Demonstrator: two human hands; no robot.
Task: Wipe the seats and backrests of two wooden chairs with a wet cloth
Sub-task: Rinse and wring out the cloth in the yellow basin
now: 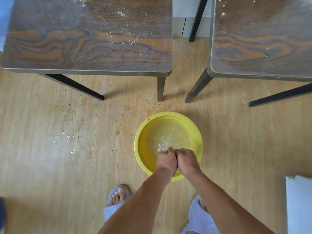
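Two wooden chair seats fill the top of the head view: the left chair (87, 36) and the right chair (261, 39), both dusted with pale crumbs. On the floor in front of them stands a yellow basin (143, 132) holding water. My left hand (166, 160) and my right hand (187, 160) are pressed together over the basin's near side, fists closed on a dark cloth (176, 162), of which only a thin strip shows between them. Water ripples just beyond my knuckles.
Black chair legs (161, 88) slant down to the wooden floor on both sides of the basin. Crumbs and white specks (67, 137) litter the floor at left. My feet in grey slippers (118, 198) stand near the basin. A white object (298, 203) sits at the lower right.
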